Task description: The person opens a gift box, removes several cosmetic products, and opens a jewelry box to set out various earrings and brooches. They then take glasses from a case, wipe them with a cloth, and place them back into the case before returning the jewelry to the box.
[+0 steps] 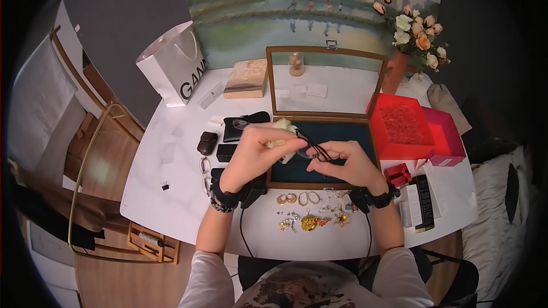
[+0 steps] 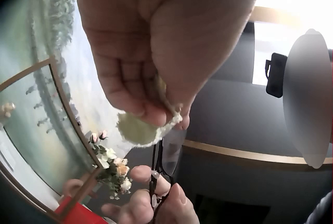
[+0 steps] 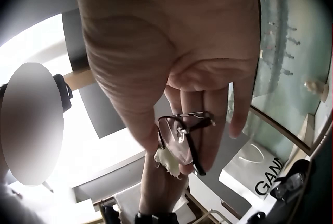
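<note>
Both hands are raised over the open wooden display case [image 1: 302, 185] with its dark lining. My right hand [image 1: 349, 162] holds a pair of dark-framed eyeglasses [image 3: 193, 148] between thumb and fingers. A pale yellow cloth [image 2: 136, 129] is pinched in my left hand [image 1: 251, 151], thumb against bent fingers. In the right wrist view the cloth sits right at the edge of one lens. The folded temples of the glasses stick out near the right fingers. Part of the cloth is hidden behind the left hand in the head view.
Earrings and brooches [image 1: 309, 222] lie in rows before the case. Left of it are a black glasses pouch [image 1: 254, 118], a brown case [image 1: 206, 143] and more eyeglasses [image 1: 205, 166]. A red box [image 1: 402, 151] stands right. A book [image 1: 245, 80], white paper bag [image 1: 171, 68] and flower vase [image 1: 396, 71] stand behind.
</note>
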A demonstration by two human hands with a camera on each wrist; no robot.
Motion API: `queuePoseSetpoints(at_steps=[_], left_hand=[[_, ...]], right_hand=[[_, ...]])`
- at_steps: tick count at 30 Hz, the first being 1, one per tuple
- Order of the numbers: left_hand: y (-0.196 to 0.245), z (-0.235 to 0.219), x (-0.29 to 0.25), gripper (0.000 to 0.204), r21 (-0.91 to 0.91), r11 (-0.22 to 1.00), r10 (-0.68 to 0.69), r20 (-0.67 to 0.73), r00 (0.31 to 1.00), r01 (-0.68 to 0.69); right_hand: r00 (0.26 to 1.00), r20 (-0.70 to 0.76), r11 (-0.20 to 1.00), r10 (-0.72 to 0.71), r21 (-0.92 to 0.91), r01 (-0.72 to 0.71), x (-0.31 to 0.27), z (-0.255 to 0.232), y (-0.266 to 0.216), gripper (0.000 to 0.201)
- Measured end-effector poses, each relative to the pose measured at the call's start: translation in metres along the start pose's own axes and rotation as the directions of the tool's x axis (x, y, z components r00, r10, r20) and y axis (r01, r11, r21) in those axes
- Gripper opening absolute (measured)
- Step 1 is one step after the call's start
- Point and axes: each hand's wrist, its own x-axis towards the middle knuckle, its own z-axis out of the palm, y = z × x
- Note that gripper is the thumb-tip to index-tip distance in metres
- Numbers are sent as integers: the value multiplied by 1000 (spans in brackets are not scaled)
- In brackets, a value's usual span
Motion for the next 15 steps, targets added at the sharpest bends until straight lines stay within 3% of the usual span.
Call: queuePoseSetpoints(at_steps=[1,2,3,4,6,7,9,10,12,14,15], left_hand=[[-4,-1,-2,19,21,1000,24,-133,991,-21],[-6,-3,-5,20,44,998,49,-263,964,-39],[-6,-5,-8,21,-91,996,-42,-359,932,9],[-20,-9,-8,23,59,998,20,-479,878,9],[-41,-20,-13,26,-171,980,-167,-462,871,97],[-60,-26,-17,26,-169,981,-168,-461,871,100],[-101,-35,-28,29,-71,989,-148,-270,952,133],[-112,-40,-35,29,-66,988,-149,-268,952,136],[-123,-44,-50,28,-43,963,-269,-27,963,268],[-99,-30,-56,28,-148,934,-312,107,944,325],[-82,-21,-57,27,-80,954,-274,149,950,288]], right_hand=[[999,-43,1000,-25,3,25,1,4,-1,33],[999,-43,1000,-24,8,24,1,5,0,33],[996,-94,997,2,79,5,1,4,1,32],[989,-144,989,31,149,-10,2,3,2,31],[985,-170,987,-12,154,38,2,-2,1,31],[981,-191,984,-29,166,61,3,-5,3,32],[974,-217,976,-72,185,113,3,-7,9,33],[973,-217,975,-74,190,116,2,-7,9,33],[975,-211,981,-71,163,107,0,-7,4,34],[973,-220,980,-74,165,112,0,-8,2,35],[972,-224,980,-70,165,109,-1,-7,2,35]])
